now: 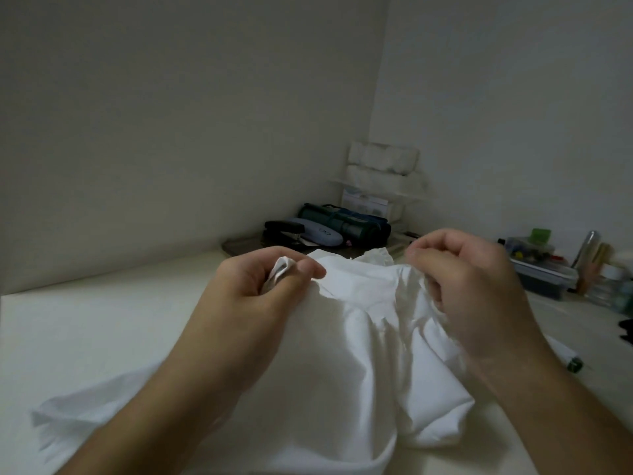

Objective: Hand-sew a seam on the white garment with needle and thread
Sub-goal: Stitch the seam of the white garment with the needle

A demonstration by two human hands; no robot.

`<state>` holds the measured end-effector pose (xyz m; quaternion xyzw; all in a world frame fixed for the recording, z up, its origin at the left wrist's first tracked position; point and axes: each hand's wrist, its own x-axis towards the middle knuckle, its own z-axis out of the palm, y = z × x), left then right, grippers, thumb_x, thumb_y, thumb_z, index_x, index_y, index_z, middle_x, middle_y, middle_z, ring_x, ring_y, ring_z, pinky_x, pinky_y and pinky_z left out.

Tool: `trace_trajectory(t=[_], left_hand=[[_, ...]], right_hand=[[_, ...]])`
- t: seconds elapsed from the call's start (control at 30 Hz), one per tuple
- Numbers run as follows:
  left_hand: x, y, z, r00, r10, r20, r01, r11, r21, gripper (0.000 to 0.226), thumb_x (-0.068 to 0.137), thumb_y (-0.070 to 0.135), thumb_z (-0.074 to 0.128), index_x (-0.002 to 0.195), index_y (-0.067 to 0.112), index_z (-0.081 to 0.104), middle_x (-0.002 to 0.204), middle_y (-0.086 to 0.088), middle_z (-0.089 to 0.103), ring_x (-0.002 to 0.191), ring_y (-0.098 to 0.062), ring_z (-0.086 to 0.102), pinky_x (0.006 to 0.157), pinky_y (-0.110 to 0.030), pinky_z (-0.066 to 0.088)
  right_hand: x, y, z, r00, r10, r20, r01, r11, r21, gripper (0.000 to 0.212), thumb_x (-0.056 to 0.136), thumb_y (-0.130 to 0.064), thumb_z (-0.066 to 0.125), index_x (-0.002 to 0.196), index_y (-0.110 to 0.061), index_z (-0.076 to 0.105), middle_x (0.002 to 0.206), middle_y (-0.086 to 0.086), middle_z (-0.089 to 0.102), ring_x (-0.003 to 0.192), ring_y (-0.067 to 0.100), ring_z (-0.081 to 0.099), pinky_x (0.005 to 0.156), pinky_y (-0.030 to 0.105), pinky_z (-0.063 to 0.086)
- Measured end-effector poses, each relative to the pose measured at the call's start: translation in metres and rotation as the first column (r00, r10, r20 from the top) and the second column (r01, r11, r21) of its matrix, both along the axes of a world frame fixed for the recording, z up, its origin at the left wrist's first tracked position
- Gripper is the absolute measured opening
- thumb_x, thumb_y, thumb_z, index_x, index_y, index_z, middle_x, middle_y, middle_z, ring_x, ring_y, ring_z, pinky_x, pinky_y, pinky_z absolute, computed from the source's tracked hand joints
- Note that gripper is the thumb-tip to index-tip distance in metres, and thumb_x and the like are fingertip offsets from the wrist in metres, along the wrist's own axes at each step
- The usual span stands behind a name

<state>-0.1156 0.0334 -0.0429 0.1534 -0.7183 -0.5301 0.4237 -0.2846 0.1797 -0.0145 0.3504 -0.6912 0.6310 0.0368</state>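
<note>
From the head camera I see the white garment [359,354] bunched on the pale desk [102,323], its upper edge lifted between both hands and the rest spreading toward me over the near desk edge.

My left hand [253,286] has its grip clenched on a folded wad of the garment's top edge, thumb and fingers curled round it so the fold pokes out between them. My right hand [479,286] is curled too, its lower fingers grasping a gathered bit of the cloth, while thumb and forefinger are pinched together above; whether they hold a needle or thread I cannot tell, the hand is blurred and neither shows.

Behind the garment, in the corner where the two walls meet, lie a dark green rolled pouch [342,219], a pale blue case [318,233] and a black stapler [284,229]. At the right, by the wall, sits a clear plastic box [534,265] of small coloured items.
</note>
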Motion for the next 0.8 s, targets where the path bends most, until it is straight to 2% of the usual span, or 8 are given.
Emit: trace_trajectory(t=[0.1, 0.17, 0.23, 0.37, 0.47, 0.6, 0.7, 0.8], left_hand=[[0.001, 0.0, 0.001, 1.0, 0.028, -0.008, -0.028, 0.996, -0.09, 0.02, 0.103, 0.028, 0.064, 0.095, 0.035, 0.081, 0.081, 0.014, 0.076, 0.074, 0.002, 0.064, 0.062, -0.011, 0.042], [0.001, 0.0, 0.002, 0.999, -0.032, -0.016, 0.03, 0.992, -0.124, 0.018, 0.103, 0.027, 0.064, 0.098, 0.033, 0.081, 0.084, 0.009, 0.077, 0.079, -0.003, 0.067, 0.069, -0.019, 0.045], [0.001, 0.002, 0.001, 0.991, -0.129, -0.025, 0.124, 0.981, -0.147, 0.014, 0.104, 0.027, 0.066, 0.101, 0.03, 0.08, 0.085, 0.003, 0.077, 0.08, -0.009, 0.068, 0.072, -0.027, 0.049], [0.003, 0.001, 0.0, 0.994, -0.105, -0.024, 0.099, 0.977, -0.188, 0.008, 0.102, 0.034, 0.07, 0.106, 0.035, 0.076, 0.08, 0.005, 0.074, 0.072, -0.008, 0.066, 0.064, -0.024, 0.051], [0.004, -0.002, 0.004, 0.999, -0.038, -0.028, 0.033, 0.985, -0.167, 0.013, 0.096, 0.036, 0.068, 0.097, 0.032, 0.08, 0.074, 0.014, 0.074, 0.064, 0.002, 0.063, 0.059, -0.015, 0.046], [0.004, -0.004, 0.004, 0.999, -0.04, -0.033, 0.039, 0.998, -0.05, 0.026, 0.095, 0.044, 0.075, 0.088, 0.02, 0.081, 0.074, -0.004, 0.077, 0.065, -0.012, 0.065, 0.06, -0.036, 0.049], [0.005, -0.003, 0.005, 0.997, -0.051, -0.05, 0.055, 0.995, 0.083, 0.028, 0.094, 0.039, 0.073, 0.082, 0.015, 0.081, 0.066, -0.002, 0.073, 0.059, -0.01, 0.06, 0.052, -0.025, 0.046], [0.006, 0.0, 0.008, 0.999, -0.031, -0.036, 0.033, 0.998, 0.053, 0.025, 0.094, 0.038, 0.072, 0.083, 0.018, 0.083, 0.07, -0.006, 0.077, 0.058, -0.009, 0.062, 0.051, -0.022, 0.047]], right_hand=[[0.012, -0.001, 0.0, 0.969, 0.241, -0.052, -0.245, 0.965, -0.097, 0.009, 0.087, -0.015, 0.068, 0.095, -0.016, 0.073, 0.053, -0.002, 0.039, 0.05, 0.016, 0.032, 0.046, 0.022, 0.03], [0.023, -0.003, -0.003, 0.903, 0.422, -0.077, -0.422, 0.907, 0.02, 0.019, 0.089, -0.021, 0.07, 0.107, -0.019, 0.074, 0.057, -0.002, 0.037, 0.051, 0.016, 0.031, 0.048, 0.021, 0.03], [0.034, -0.007, -0.005, 0.851, 0.518, -0.086, -0.496, 0.847, 0.193, 0.019, 0.092, -0.03, 0.078, 0.11, -0.023, 0.075, 0.06, -0.002, 0.032, 0.052, 0.016, 0.03, 0.049, 0.026, 0.026], [0.037, -0.013, -0.01, 0.879, 0.466, -0.104, -0.424, 0.861, 0.28, 0.021, 0.093, -0.033, 0.079, 0.085, -0.014, 0.076, 0.057, 0.007, 0.033, 0.052, 0.02, 0.032, 0.054, 0.04, 0.028], [0.034, -0.011, -0.008, 0.891, 0.449, -0.062, -0.428, 0.878, 0.213, 0.02, 0.092, -0.028, 0.08, 0.081, -0.013, 0.076, 0.061, 0.025, 0.04, 0.055, 0.026, 0.037, 0.057, 0.038, 0.034], [0.028, -0.01, -0.008, 0.911, 0.401, -0.101, -0.383, 0.91, 0.16, 0.019, 0.088, -0.02, 0.081, 0.074, -0.012, 0.072, 0.056, 0.005, 0.039, 0.051, 0.014, 0.035, 0.05, 0.017, 0.033], [0.026, -0.01, -0.009, 0.923, 0.365, -0.121, -0.349, 0.928, 0.132, 0.019, 0.087, -0.018, 0.083, 0.075, -0.012, 0.071, 0.055, 0.0, 0.038, 0.049, 0.012, 0.033, 0.049, 0.015, 0.033], [0.026, -0.006, -0.006, 0.92, 0.379, -0.103, -0.367, 0.923, 0.114, 0.019, 0.088, -0.032, 0.081, 0.087, -0.015, 0.073, 0.061, 0.007, 0.034, 0.053, 0.013, 0.033, 0.05, 0.019, 0.033]])
